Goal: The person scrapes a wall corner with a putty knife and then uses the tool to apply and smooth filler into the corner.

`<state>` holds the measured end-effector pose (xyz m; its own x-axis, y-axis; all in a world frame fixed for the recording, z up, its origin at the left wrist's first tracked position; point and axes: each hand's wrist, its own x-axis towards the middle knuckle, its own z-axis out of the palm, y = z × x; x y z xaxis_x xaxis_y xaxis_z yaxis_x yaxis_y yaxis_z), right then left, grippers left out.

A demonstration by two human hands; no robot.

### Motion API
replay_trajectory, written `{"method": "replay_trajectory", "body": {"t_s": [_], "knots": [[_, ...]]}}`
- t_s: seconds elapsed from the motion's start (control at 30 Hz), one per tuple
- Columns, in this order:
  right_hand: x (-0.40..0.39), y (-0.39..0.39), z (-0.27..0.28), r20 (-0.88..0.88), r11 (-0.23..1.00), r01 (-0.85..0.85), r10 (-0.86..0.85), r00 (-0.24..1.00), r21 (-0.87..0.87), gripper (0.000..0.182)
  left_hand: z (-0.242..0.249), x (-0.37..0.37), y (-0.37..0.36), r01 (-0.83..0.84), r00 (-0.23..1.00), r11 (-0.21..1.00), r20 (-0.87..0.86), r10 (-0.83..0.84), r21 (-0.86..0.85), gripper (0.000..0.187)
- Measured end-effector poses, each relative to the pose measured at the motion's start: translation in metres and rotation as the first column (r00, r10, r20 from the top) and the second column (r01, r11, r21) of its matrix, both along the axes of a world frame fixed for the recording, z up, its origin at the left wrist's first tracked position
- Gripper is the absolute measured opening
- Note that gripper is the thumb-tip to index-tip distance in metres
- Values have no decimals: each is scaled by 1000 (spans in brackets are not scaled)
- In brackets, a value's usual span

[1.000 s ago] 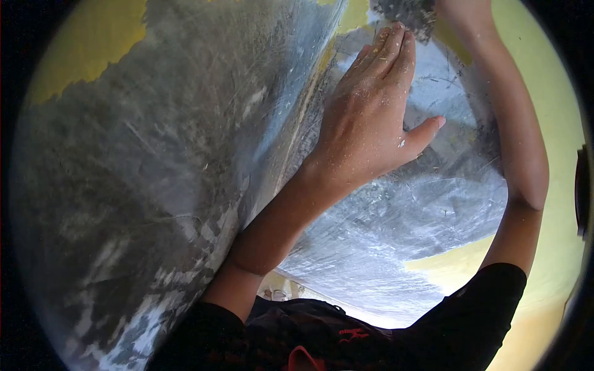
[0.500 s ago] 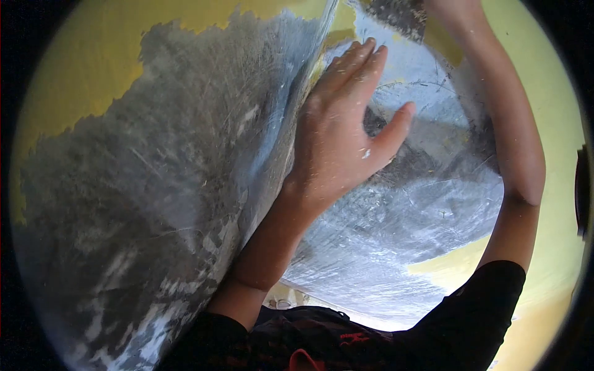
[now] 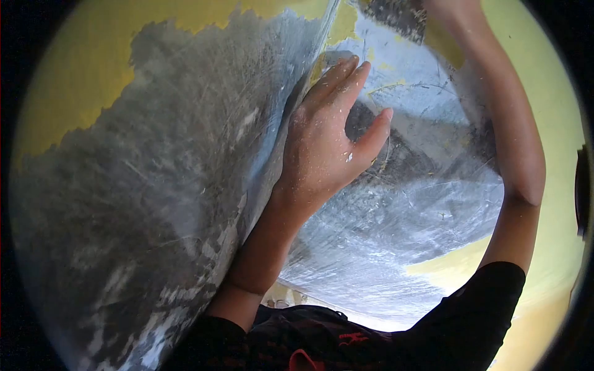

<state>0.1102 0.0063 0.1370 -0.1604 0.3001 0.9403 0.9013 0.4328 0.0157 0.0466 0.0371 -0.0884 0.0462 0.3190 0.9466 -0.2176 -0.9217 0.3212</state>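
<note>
My left hand (image 3: 325,133) lies along the inner corner of the wall, fingers stretched out and thumb apart, with nothing in it. Pale flakes and dust speckle its back. Beside it on the left is a grey wall face (image 3: 179,142), scraped bare below a ragged edge of yellow paint (image 3: 80,86). To its right, the other wall face (image 3: 396,216) is grey with whitish scuffs. My right hand (image 3: 455,15) is raised at the top edge of the view, near a dark mottled patch (image 3: 399,17); its fingers are cut off by the frame.
Pale yellow wall (image 3: 550,117) runs down the right side, with a dark narrow object (image 3: 581,191) at its far edge. My black shirt (image 3: 371,349) fills the bottom. Small items (image 3: 281,303) show low down beside my left forearm.
My left hand has slid down and slightly left along the corner, its fingers still stretched out. My right arm holds nearly the same place.
</note>
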Motion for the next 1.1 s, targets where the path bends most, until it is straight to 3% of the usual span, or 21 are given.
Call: {"method": "replay_trajectory", "body": {"t_s": [0.07,0.17,0.2,0.23,0.3,0.33,0.4,0.5,0.63,0.7,0.73,0.77,0.83,0.87,0.93,1.03,1.07,1.1], "knots": [[8,5,-1,222,980,-171,146,964,100,42,-4,4,0,-12,999,1000,-34,12,-6,58],[5,5,-11,106,995,-86,82,991,41,41,-8,1,-2,-26,993,1000,-117,27,6,60],[9,3,-5,172,980,-200,200,965,-19,41,-8,0,-2,-25,987,1000,-157,25,0,61],[12,2,-3,175,980,-198,198,964,-18,41,-7,1,-2,-24,988,1000,-154,24,2,61],[5,-5,-6,48,976,-215,216,975,-26,42,-11,2,-6,-57,973,998,-224,61,26,65],[7,0,-11,46,975,-219,220,974,-30,42,-13,1,-8,-60,972,998,-226,64,22,65],[10,10,-21,215,983,-179,181,960,-25,41,-13,1,-7,-44,966,998,-254,54,46,71],[2,-4,-11,156,960,-279,271,950,29,42,-15,1,-10,-45,955,997,-291,61,61,77],[13,15,-14,188,971,-232,216,958,65,42,-14,-6,-16,-91,923,987,-361,133,131,84],[6,-1,-6,81,998,-45,42,996,35,42,-15,-6,-17,-139,872,974,-443,207,180,94],[4,-5,-8,87,988,-154,154,984,-6,42,-16,-5,-17,-135,873,976,-446,199,171,94],[1,-1,-20,83,988,-153,154,985,-23,42,-18,-4,-18,-112,872,981,-458,173,158,98],[-11,14,-45,217,972,-91,42,975,219,42,-18,-5,-17,-102,870,982,-465,164,157,103],[-7,10,-34,221,969,-97,45,974,228,42,-17,-4,-16,-102,867,980,-468,171,169,105],[1,-4,-13,100,994,-101,97,990,40,42,-18,-4,-15,-95,862,982,-479,164,166,107],[0,4,-40,-23,976,-182,181,983,-118,41,-18,-3,-17,-81,872,984,-467,148,160,106],[26,23,-19,354,981,-193,176,918,12,40,-19,-3,-17,-79,873,984,-465,146,160,106],[20,17,-16,356,981,-193,171,919,25,40,-18,-2,-15,-76,876,984,-461,144,163,106]]}}
